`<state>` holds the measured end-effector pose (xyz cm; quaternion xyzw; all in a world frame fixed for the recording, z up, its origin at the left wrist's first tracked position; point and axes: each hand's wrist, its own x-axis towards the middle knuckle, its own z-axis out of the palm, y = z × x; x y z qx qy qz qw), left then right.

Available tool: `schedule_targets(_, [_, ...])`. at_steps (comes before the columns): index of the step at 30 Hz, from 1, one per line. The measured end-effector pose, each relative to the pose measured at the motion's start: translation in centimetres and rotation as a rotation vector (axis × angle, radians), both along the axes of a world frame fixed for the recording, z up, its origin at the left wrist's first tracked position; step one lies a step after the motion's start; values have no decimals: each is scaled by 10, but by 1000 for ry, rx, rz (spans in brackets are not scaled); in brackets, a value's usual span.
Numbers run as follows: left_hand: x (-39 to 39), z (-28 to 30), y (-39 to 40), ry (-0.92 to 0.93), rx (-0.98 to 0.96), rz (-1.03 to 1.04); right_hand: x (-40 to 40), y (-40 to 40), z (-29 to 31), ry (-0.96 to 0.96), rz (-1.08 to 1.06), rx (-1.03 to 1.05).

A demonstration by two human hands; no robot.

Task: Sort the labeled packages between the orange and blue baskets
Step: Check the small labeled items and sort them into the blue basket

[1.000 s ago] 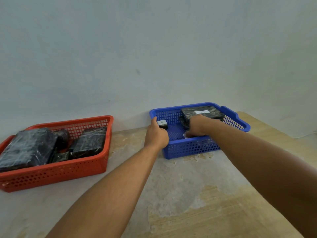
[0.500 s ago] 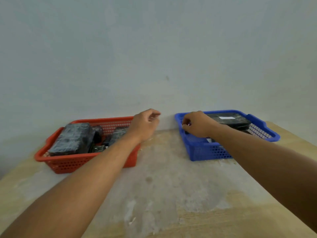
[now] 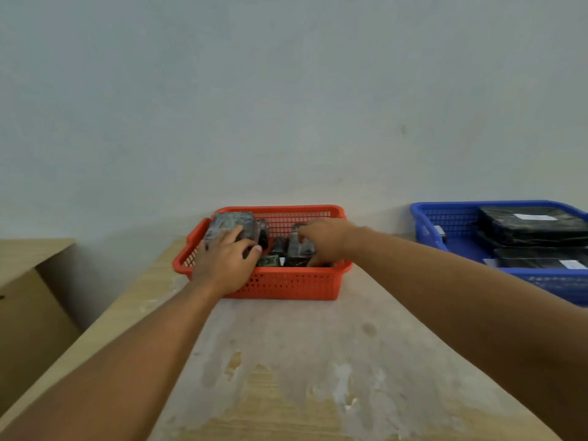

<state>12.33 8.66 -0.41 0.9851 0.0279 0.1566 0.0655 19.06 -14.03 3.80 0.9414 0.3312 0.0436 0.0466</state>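
both hands in the orange basket, each on a wrapped package

we reach straight ahead into the orange basket (image 3: 286, 284): our left hand (image 3: 224, 262) lies with fingers spread over the big wrapped package (image 3: 230, 226) at the basket's left end, touching it but not clearly gripping, while our right hand (image 3: 323, 240) curls down onto a smaller dark package (image 3: 299, 251) just right of centre, and we cannot tell if it pinches yet. the big package runs front to back, nearer the left hand. the blue basket (image 3: 426, 218), well apart to the right, holds flat labeled packages (image 3: 534, 224). the surface (image 3: 318, 361) is worn pale wood against a plain grey wall (image 3: 286, 106), with a wooden cabinet (image 3: 28, 300) down at the left.
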Motion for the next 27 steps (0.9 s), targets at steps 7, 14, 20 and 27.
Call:
schedule_targets(7, [-1,-6,-2,-70,-32,9,29,24,-27,90,-119,-122])
schedule_targets(14, [2,-7,-1,-66,-20,6,25,15,-16,42,-3,57])
schedule_targets(20, [1,-8,-2,-74,-12,8,15,-11,11,-10,-84,742])
schedule_targets(27, [0,-8,-2,-76,-9,4,9,-33,17,459,-303,1421])
